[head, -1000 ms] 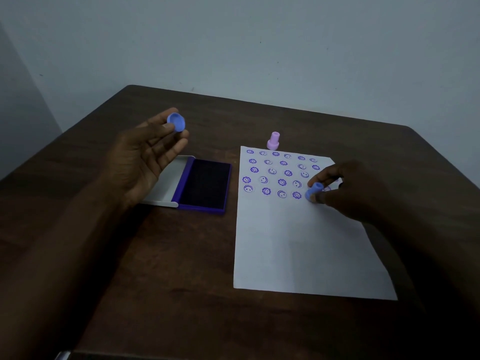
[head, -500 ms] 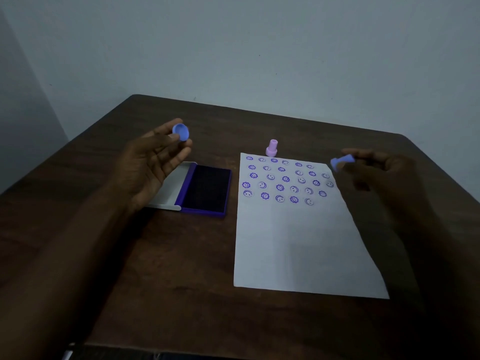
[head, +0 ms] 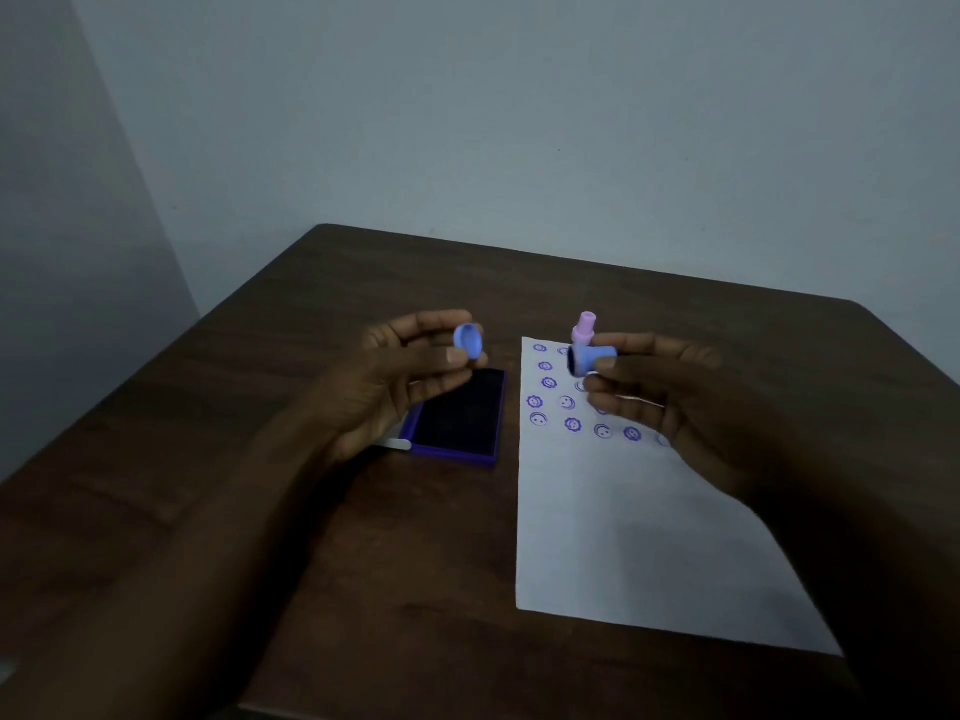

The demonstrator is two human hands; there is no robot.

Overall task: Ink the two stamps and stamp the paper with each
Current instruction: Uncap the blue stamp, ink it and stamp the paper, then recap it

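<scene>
From the head camera, we take the ink pad (head: pixel 460 415) as our landmark. Our left hand (head: pixel 387 379) pinches the blue cap (head: pixel 468 343) just above the pad, opening turned rightward. Right of it, over the paper (head: pixel 623 522), our right hand (head: pixel 670 402) grips the blue stamp (head: pixel 589 358) sideways, inked face toward the cap, probably for recapping. The pink stamp (head: pixel 584 327) stands upright beyond the paper.

Both hands raised: left hand (head: pixel 400 387) & right hand (head: pixel 670 402) fingertips pinched, palms facing inward.

Blue stamp (head: pixel 589 359) sideways above printed paper (head: pixel 623 522); pink stamp (head: pixel 584 327) upright behind.
</scene>
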